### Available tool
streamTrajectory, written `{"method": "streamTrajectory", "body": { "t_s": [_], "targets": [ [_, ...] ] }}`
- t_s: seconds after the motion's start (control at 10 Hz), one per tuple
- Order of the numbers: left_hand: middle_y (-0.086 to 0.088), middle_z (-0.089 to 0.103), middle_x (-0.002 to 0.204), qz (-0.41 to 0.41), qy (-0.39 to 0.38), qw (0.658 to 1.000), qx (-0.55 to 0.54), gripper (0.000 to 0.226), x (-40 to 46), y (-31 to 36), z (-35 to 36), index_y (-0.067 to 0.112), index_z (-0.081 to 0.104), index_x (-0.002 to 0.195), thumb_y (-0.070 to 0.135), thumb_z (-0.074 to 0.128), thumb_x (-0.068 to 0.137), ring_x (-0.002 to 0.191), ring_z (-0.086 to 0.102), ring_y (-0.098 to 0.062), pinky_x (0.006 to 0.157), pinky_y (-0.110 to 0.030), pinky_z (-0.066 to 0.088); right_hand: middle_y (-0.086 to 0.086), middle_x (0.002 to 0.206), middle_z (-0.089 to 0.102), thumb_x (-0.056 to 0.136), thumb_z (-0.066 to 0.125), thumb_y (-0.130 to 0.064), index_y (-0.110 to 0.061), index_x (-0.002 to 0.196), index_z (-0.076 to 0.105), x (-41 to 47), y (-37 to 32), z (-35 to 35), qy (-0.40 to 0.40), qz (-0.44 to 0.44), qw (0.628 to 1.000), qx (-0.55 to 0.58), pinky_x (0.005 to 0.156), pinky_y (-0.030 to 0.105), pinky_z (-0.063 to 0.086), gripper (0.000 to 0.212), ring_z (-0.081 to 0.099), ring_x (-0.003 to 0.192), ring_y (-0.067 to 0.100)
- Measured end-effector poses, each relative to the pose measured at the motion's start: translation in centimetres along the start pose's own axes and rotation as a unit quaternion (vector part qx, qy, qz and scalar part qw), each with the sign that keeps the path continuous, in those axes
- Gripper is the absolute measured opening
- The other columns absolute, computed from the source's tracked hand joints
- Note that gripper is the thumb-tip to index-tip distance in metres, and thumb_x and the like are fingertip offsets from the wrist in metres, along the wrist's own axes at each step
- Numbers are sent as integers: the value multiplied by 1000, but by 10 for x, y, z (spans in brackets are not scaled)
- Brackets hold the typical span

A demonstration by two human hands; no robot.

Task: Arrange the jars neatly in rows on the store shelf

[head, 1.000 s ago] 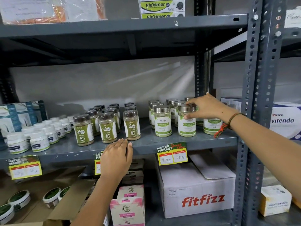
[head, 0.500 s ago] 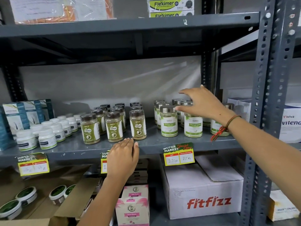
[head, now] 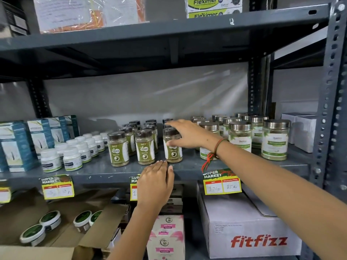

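right hand: reaching in from the right, fingers spread open around the front-right brown-capped clear plastic jar of green powder; thumb low by the label, fingertips past the cap. A closed grip is not seen.
left hand: flat, fingers together, resting on the front lip of the grey metal shelf; holds nothing.
brown-capped jars: three columns, mid-shelf, front row slightly uneven.
steel-lidded glass jars: rows just right, looking tidy.
step: judged to be starting on the brown-capped group.
next: close on the jar, then nudge it level with its neighbours without tipping them.
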State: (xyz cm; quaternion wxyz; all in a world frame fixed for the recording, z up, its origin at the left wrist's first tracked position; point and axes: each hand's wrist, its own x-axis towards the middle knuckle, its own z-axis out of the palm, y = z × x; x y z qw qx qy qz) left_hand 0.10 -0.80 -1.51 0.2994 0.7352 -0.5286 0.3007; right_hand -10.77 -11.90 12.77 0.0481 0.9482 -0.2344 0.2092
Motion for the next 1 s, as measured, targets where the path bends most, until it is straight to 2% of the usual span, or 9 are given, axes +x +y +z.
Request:
{"method": "streamTrajectory", "body": {
  "t_s": [0.2,0.4,0.7,0.9,1.0],
  "targets": [
    [-3,72,106,2,7,1000,-5,42,-1,0,0,13,72,106,38,40,95,101,64,-18,88,-33,47,14,142,49,83,70,-44,-19,147,41,3,3,6,-7,21,1000,21,107,43,40,74,47,131,31],
    [-2,71,109,2,-4,1000,-8,48,0,-1,1,15,70,108,41,33,97,104,63,-16,91,-32,46,14,138,53,80,72,-48,-20,143,46,4,6,4,6,36,999,22,105,41,41,75,51,127,30],
    [1,70,108,7,-8,1000,-3,51,1,-2,-1,17,69,106,43,26,97,103,62,-15,89,-30,45,13,144,49,82,70,-49,-21,147,42,2,2,5,0,43,999,24,108,44,39,76,47,132,30],
    [1,68,116,23,-42,999,-7,53,3,-6,-6,16,66,114,45,24,98,109,59,-15,92,-29,43,13,143,49,82,70,-49,-23,150,36,-5,6,4,17,34,999,33,107,43,40,81,47,131,31],
    [4,66,114,22,-75,997,-10,47,8,-5,-14,19,64,113,44,27,98,103,61,-17,78,-31,46,10,142,51,83,67,-50,-25,150,34,-14,12,-3,59,38,997,43,105,43,42,79,51,128,28]
  ]
}}
